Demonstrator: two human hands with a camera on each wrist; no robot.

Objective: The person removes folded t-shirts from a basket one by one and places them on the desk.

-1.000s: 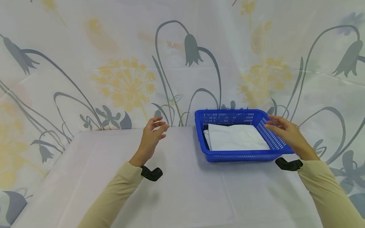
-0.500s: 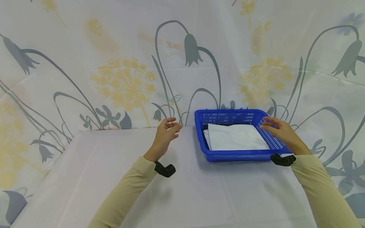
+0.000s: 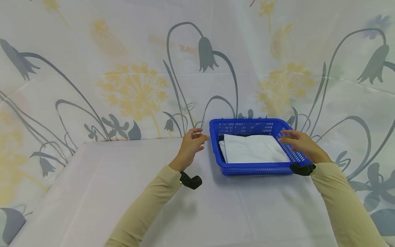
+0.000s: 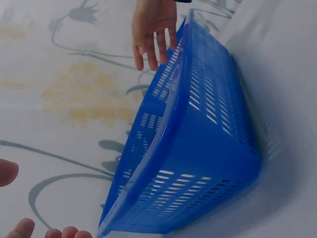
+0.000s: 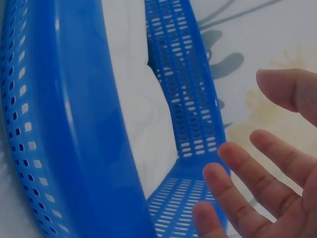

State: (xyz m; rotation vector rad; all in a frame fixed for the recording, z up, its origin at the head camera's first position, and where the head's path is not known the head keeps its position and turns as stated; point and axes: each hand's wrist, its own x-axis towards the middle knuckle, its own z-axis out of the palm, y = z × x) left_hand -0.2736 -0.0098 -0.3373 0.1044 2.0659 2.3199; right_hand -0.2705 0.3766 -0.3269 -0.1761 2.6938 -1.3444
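Note:
A blue plastic basket [image 3: 259, 169] with slotted walls stands on the table, right of centre. Folded white cloth [image 3: 254, 149] lies inside it. My left hand [image 3: 190, 147] is in the air just left of the basket, fingers loosely bent and holding nothing. Over the basket's right side hovers my right hand [image 3: 303, 145], its fingers spread and relaxed, also with nothing in them. In the right wrist view the fingers [image 5: 242, 198] of that hand appear above the basket's inner wall. Only the fingertips [image 4: 62, 233] of the left hand show in the left wrist view.
A white cloth covers the table [image 3: 123, 178]. Right behind it hangs a curtain [image 3: 135, 37] printed with grey and yellow flowers. Each wrist carries a black camera mount [image 3: 191, 180].
My left hand has moved right, closer to the basket's left side. My right hand has shifted slightly left and down over the right side. The basket and the cloth have stayed in place.

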